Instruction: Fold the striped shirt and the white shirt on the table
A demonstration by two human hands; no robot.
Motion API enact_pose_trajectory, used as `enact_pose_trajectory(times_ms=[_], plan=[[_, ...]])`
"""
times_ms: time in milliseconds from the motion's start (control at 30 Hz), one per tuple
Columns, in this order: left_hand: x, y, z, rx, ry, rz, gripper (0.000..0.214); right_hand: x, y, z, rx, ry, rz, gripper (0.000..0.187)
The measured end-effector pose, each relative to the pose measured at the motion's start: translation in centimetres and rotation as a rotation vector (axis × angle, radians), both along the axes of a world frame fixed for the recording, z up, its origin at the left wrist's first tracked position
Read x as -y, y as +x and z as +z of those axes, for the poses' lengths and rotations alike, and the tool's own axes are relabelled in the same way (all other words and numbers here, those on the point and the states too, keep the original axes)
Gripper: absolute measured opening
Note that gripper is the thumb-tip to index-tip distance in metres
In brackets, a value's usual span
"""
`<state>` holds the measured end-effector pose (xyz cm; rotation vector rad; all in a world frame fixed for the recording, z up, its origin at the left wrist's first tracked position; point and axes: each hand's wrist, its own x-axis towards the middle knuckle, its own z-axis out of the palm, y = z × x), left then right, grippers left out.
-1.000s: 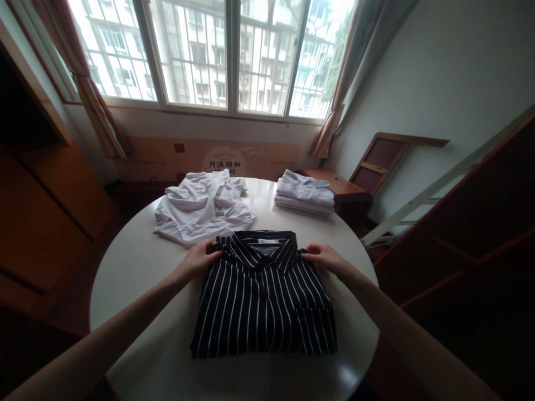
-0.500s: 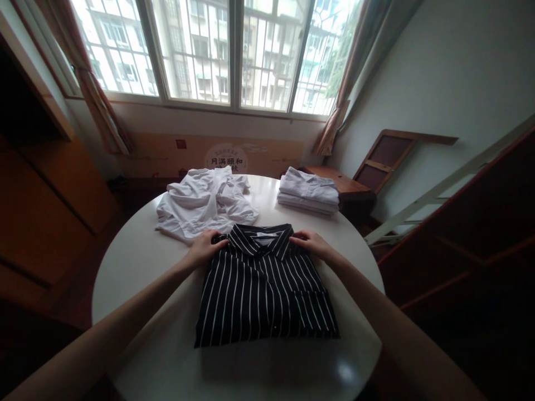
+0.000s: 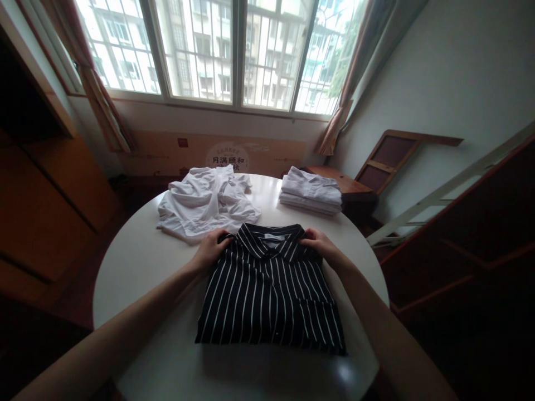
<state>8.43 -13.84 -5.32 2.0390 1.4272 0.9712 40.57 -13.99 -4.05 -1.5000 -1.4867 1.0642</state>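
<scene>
Black-and-white striped folded shirt is lying flat on the round white worktop right in front of us, its collar pointing away toward the window. We are pinching its far corners: our left hand and right hand, fingers curled onto the cloth, are sitting level either side of the collar, equally near.

Bare table lies open on my left and along the near edge. The striped shirt fills the middle. Past my left hand the crumpled white shirt blocks the way. Past my right hand is the folded white stack, with a clear lane between them.
</scene>
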Motion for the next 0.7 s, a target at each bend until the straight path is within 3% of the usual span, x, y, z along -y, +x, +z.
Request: enact_pose_trajectory(times_ms=[100,233,367,433,500,600,700], plan=[[-0.4,1.0,0.3,0.026,-0.031,-0.043,0.019,0.4,1.2,0.1,-0.037,-0.105,-0.057,0.028],[-1.7,2.1,-0.1,0.025,-0.056,0.031,0.019,0.7,1.4,-0.4,-0.01,-0.049,-0.046,0.033],[-1.1,2.7,0.4,-0.013,0.102,0.14,0.018,0.9,0.2,0.1,0.324,0.242,-0.215,0.033],[0.6,3.0,1.5,-0.042,0.243,0.099,0.019,1.2,-0.8,1.2,0.42,0.415,-0.214,0.027],[3.3,3.5,3.0,-0.064,0.278,-0.091,0.017,1.6,-2.0,2.6,0.448,0.486,-0.056,0.019],[7.5,4.3,4.8,-0.128,0.205,-0.495,0.017,1.8,-3.9,4.0,0.465,0.451,0.294,0.017],[10.1,4.9,5.0,-0.221,0.181,-0.724,0.021,1.4,-5.3,4.0,0.558,0.394,0.509,0.012]])
